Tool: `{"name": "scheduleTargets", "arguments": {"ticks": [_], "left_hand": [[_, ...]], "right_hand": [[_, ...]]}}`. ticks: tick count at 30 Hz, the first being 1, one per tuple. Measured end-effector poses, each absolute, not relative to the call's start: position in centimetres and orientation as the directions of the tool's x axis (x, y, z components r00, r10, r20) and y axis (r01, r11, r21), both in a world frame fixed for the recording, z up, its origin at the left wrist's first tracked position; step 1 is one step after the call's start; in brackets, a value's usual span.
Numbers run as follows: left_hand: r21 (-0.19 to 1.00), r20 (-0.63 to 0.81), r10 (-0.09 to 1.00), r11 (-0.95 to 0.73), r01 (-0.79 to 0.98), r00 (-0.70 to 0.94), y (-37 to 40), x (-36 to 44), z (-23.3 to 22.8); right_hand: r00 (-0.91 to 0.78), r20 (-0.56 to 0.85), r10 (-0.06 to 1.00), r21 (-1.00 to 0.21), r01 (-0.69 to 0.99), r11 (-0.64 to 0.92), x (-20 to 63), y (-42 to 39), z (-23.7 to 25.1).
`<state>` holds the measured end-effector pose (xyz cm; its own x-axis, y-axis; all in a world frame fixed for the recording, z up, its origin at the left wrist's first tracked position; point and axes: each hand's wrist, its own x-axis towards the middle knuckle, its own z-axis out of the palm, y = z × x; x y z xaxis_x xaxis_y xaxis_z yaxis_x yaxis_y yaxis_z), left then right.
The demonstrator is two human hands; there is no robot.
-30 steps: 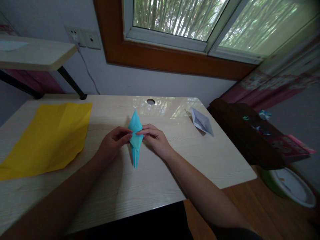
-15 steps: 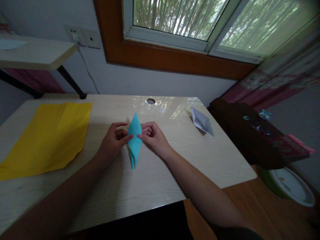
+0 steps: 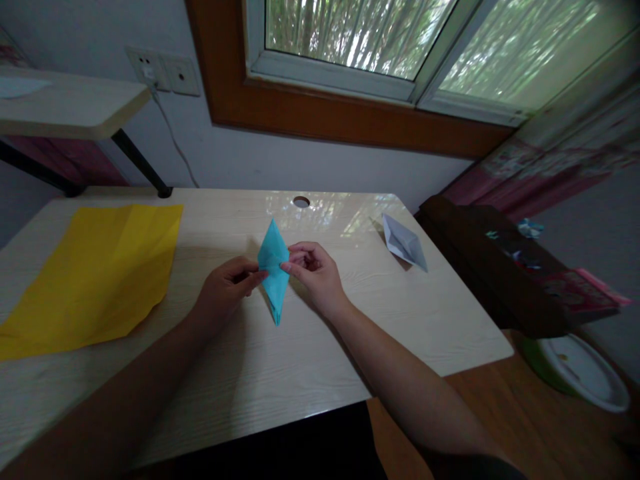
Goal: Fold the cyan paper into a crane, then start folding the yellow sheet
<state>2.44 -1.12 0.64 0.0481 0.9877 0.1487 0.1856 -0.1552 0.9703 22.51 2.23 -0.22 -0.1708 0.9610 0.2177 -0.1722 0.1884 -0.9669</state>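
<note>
1. At the middle of a pale wooden desk (image 3: 310,360), a person pinches a folded turquoise paper (image 3: 274,270) between both hands, the narrow diamond shape held just above the desktop with its lower point toward the person
2. The left hand (image 3: 226,288) grips the paper's left edge with thumb and fingertips; the curled fingers hide the exact contact
3. The right hand (image 3: 313,270) is closed on the paper's right edge, its fingers bunched so the fold beneath cannot be made out
4. A creased yellow sheet (image 3: 95,270) lies flat on the desk well to the left, its near corner cut off by the frame edge
5. A small folded white paper (image 3: 404,243) rests near the desk's far right corner, and a round cable hole (image 3: 301,201) sits at the back edge
6. Beyond the desk, a dark side table (image 3: 495,267) carries small items too dim and blurred to identify, and a white bowl (image 3: 583,373) sits on the floor, partly cut off
</note>
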Motion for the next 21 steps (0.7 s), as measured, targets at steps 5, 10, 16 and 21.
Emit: {"name": "scheduleTargets", "arguments": {"ticks": [5, 10, 16, 21], "left_hand": [[0.972, 0.191, 0.978, -0.177, 0.154, -0.081, -1.5, 2.1, 0.6], [0.992, 0.108, 0.982, -0.096, 0.083, -0.155, -2.4, 2.4, 1.4], [0.986, 0.164, 0.962, -0.160, 0.037, -0.220, -2.6, 2.7, 1.6], [0.978, 0.206, 0.969, -0.210, -0.011, -0.133, -2.3, 2.4, 0.9]], "right_hand": [[-0.193, 0.374, 0.907, -0.927, -0.044, 0.373, 22.7, 2.0, 0.0], [-0.259, 0.354, 0.899, -0.934, -0.044, 0.355, 22.7, 1.6, 0.3], [-0.372, 0.224, 0.901, -0.970, -0.172, 0.171, 22.7, 1.0, 0.0], [-0.392, 0.228, 0.891, -0.959, -0.248, 0.136, 22.6, 1.1, -0.1]]}}
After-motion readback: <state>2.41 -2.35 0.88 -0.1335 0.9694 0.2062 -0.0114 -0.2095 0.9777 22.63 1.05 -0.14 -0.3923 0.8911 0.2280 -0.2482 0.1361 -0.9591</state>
